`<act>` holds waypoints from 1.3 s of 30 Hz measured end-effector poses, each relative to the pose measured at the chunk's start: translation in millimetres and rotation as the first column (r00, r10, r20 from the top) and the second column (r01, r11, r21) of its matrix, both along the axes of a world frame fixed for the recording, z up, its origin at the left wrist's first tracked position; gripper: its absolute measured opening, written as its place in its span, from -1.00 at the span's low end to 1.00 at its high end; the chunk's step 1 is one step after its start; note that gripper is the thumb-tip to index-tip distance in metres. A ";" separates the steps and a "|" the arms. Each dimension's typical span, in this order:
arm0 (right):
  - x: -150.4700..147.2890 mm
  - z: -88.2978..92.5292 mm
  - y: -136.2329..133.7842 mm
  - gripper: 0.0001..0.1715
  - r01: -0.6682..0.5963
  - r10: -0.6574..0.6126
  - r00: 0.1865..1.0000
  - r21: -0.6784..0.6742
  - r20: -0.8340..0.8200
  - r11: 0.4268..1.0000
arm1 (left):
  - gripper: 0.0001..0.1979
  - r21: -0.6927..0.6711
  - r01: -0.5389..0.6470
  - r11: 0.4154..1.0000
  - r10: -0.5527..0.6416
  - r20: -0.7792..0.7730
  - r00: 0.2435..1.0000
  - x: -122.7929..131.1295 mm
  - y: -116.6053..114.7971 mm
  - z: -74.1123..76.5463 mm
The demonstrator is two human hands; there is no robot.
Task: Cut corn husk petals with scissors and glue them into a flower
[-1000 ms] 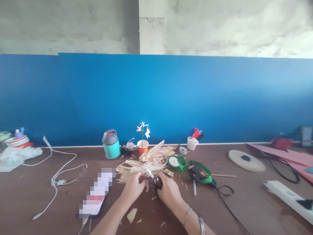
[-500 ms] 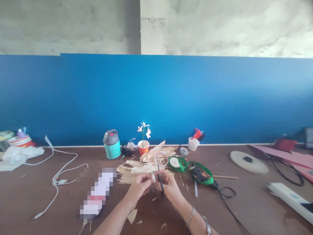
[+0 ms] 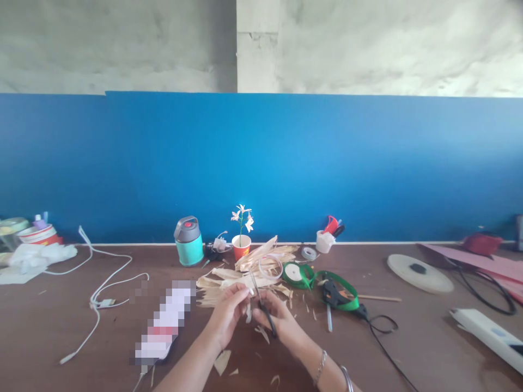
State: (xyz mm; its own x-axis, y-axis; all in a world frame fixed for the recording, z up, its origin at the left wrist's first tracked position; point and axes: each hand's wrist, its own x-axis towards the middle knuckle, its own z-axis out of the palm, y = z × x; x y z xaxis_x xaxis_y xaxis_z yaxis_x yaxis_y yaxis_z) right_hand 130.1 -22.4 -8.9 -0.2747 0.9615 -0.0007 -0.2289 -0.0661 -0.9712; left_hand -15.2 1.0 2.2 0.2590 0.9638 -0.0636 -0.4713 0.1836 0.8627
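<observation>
Two bare hands are shown close together over the near middle of a brown table (image 3: pixel 429 348). The fingers of the left hand (image 3: pixel 227 314) are pinched together on a small pale husk strip (image 3: pixel 248 312), which is held just above the table between the two hands. The fingers of the right hand (image 3: pixel 280 320) are clamped around the dark handles of a pair of scissors (image 3: pixel 263 311), whose thin blades are pointed up and away, toward the left fingertips; whether the blades are parted cannot be told. A loose husk pile (image 3: pixel 249 271) is spread just beyond the hands, and pale clippings (image 3: pixel 221 361) are scattered on the table below them. A green ribbon spool (image 3: pixel 295 272) is seen to the right of the pile, with a dark glue gun (image 3: pixel 335 293) laid on the unwound ribbon beside it. Along the blue back wall are set a teal flask (image 3: pixel 188 242), a red paper cup (image 3: pixel 241 247) holding a white flower (image 3: pixel 243 216), a tape roll (image 3: pixel 309 253) and a white cup (image 3: pixel 324 242) of tools. A white cable (image 3: pixel 104 286) is trailed at the left, well apart from the hands; a white disc (image 3: pixel 414 267) and a power strip (image 3: pixel 486 331) are placed at the right.
</observation>
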 end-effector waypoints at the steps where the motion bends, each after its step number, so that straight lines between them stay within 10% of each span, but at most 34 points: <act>1: 0.2 0.7 -1.0 -0.51 -0.027 0.027 1.000 -0.016 -0.003 1.000 | -0.77 0.002 0.008 1.000 -0.008 0.013 1.000 0.0 -0.3 0.0; 39: -1.2 -4.9 0.2 -0.45 -0.030 0.031 0.997 -0.008 0.069 1.000 | -0.76 0.068 0.028 0.997 -0.018 -0.150 0.989 -6.0 3.3 -2.5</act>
